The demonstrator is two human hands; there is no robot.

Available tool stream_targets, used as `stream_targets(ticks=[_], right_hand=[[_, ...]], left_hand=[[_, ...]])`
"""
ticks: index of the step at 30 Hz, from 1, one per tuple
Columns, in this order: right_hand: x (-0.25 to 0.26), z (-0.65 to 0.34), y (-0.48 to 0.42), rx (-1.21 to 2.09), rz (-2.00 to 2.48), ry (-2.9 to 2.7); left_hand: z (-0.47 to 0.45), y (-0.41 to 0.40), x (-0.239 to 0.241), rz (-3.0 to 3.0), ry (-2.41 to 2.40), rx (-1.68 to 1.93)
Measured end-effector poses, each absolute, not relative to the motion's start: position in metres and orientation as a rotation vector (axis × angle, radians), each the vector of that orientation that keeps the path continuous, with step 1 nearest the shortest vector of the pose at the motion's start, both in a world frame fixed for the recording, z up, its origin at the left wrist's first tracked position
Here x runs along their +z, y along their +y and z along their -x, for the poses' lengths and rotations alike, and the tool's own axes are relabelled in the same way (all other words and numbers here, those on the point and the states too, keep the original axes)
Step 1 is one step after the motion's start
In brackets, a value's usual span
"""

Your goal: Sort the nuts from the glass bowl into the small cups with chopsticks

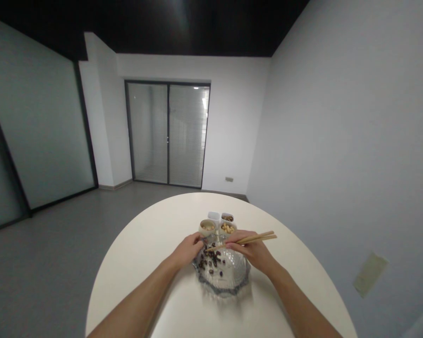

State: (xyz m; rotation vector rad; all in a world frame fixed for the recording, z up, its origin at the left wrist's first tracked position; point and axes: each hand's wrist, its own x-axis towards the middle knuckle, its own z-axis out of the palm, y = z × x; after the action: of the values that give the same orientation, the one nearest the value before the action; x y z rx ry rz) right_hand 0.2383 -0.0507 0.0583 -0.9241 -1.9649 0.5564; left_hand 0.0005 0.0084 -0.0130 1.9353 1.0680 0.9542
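A clear glass bowl [232,270] with a wavy rim stands on the table in front of me. Dark brown beans [211,258] lie scattered in it, mostly toward its left side. My left hand [187,250] grips the bowl's left rim, its thumb along the edge and the other fingers partly hidden. A pair of wooden chopsticks [257,238] is held in my right hand [252,249] above the bowl's far right edge. Their tips point left and down among the beans; whether a bean is pinched between them is too small to tell.
Behind the bowl stand several small containers: a cup of pale pieces [207,226], a cup of yellowish nuts [228,227], a white dish [214,216] and a dish of brown bits [227,218]. All rest on a round cream table [144,253]. A wall [338,141] rises at right.
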Motion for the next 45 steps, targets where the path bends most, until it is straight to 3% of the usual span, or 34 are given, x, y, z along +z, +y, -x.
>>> stream_targets(ticks=[9, 17, 23, 45], right_hand=[[0.072, -0.251, -0.065, 0.869, 1.087, -1.987], [0.058, -0.247, -0.052, 0.614, 1.063, -2.024], [0.059, -0.252, -0.053, 0.822, 1.061, -1.982], [0.051, -0.256, -0.047, 0.711, 1.068, -1.954]], left_hand=[[-0.001, 0.007, -0.012, -1.914, 1.063, 0.969], [-0.001, 0.006, -0.010, -1.926, 1.043, 0.963], [-0.001, 0.008, -0.012, -1.890, 1.043, 0.965], [0.000, 0.005, -0.010, -1.914, 1.054, 0.963]])
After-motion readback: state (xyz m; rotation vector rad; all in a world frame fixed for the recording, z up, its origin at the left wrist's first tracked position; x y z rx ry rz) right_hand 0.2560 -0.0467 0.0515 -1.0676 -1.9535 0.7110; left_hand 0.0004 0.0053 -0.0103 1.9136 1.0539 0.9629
